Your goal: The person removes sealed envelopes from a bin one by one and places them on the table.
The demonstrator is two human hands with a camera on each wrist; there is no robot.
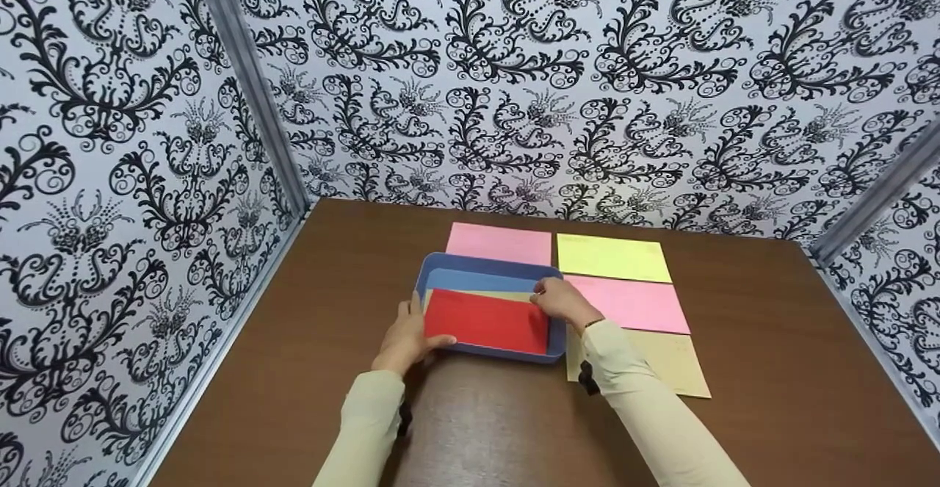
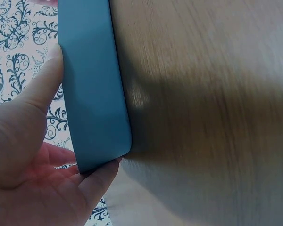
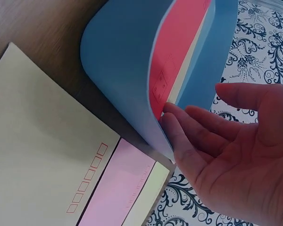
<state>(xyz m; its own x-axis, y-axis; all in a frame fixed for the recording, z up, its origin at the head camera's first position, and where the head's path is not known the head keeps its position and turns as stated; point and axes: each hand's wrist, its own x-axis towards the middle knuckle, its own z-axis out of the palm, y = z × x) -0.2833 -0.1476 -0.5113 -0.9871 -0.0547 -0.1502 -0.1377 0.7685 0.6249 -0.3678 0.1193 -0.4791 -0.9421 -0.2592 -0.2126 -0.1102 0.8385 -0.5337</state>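
A shallow blue tray (image 1: 493, 260) lies on the table, a red envelope (image 1: 485, 319) on top inside it. Beige and blue paper edges show behind the red one. My left hand (image 1: 405, 336) grips the tray's near left corner, thumb at the front rim and fingers around the side, as the left wrist view (image 2: 96, 94) of the tray wall shows. Over the right rim reaches my right hand (image 1: 562, 300). In the right wrist view its fingertips (image 3: 172, 120) are at the edge of the red envelope (image 3: 167, 70), and the thumb stands apart from them.
Right of the tray lie a yellow envelope (image 1: 615, 257), a pink envelope (image 1: 630, 303) and a beige envelope (image 1: 664, 362) in a column. Another pink envelope (image 1: 499, 241) lies behind the tray, partly covered by it. Patterned walls (image 1: 514, 105) enclose the brown table (image 1: 316, 311).
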